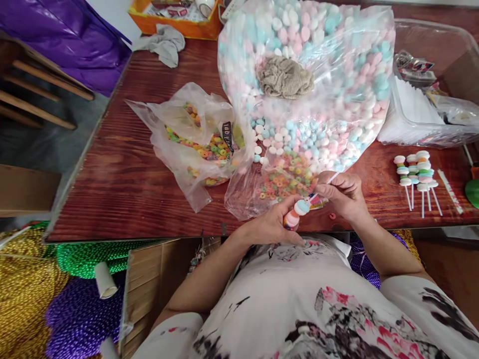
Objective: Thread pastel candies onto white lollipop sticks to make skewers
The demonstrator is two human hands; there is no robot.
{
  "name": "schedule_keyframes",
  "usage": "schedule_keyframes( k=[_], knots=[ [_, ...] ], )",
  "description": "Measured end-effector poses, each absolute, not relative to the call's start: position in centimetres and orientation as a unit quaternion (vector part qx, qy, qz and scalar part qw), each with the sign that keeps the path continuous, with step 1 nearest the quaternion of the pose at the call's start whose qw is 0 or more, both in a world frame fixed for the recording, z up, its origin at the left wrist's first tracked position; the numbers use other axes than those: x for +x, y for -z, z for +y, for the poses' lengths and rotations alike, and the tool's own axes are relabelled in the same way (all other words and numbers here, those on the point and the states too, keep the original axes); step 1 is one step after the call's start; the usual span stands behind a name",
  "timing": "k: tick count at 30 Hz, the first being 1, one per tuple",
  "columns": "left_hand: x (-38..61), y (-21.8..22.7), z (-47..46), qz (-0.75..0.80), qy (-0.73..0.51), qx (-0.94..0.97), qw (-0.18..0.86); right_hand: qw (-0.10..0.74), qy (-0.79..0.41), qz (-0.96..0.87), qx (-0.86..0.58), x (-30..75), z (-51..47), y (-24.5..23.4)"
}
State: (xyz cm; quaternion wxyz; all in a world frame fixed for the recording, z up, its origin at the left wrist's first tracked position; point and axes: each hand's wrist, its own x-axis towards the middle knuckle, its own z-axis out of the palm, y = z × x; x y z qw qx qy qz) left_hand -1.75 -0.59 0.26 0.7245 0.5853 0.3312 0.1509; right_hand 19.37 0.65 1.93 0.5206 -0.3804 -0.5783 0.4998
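Note:
At the table's front edge, my left hand (pixel 271 223) is closed around a short stack of round candies (pixel 301 207), pale blue and white on top with pink and orange below. My right hand (pixel 350 199) pinches a thin white stick (pixel 335 178), which slants down toward the top of that stack. I cannot tell whether the stick's tip is inside the candies. Just beyond my hands, small coloured candy rings (pixel 286 177) lie in a clear bag. Behind them spreads a large clear bag of pink, blue and white candies (pixel 355 99).
Several finished-looking candy sticks (pixel 422 172) lie at right, near a clear plastic box (pixel 415 127) of white sticks. A crumpled brown cloth (pixel 286 78) rests on the large bag. Left stands another open bag (pixel 175 119) of rings. An orange box (pixel 179 27) is at the back.

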Motion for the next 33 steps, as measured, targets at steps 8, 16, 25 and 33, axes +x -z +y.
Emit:
schedule_keyframes(
  k=[8, 16, 25, 33],
  knots=[
    [-0.4, -0.1, -2.4, 0.428, -0.210, 0.683, 0.553, 0.574, -0.385, -0.582, -0.429, 18.3, -0.5, -2.4],
    [-0.4, 0.4, -3.1, 0.410, -0.261, 0.631, 0.605, 0.498, -0.382, -0.697, -0.347, 15.9, -2.3, 0.9],
    [-3.5, -0.4, -1.5, 0.326, -0.240, 0.455, 0.793, 0.494, -0.561, -0.570, -0.342, 16.3, -1.3, 0.1],
    [-1.4, 0.8, -1.7, 0.418, -0.350, 0.381, 0.747, 0.521, -0.475, -0.623, -0.338, 16.3, 1.0, -2.2]
  ],
)
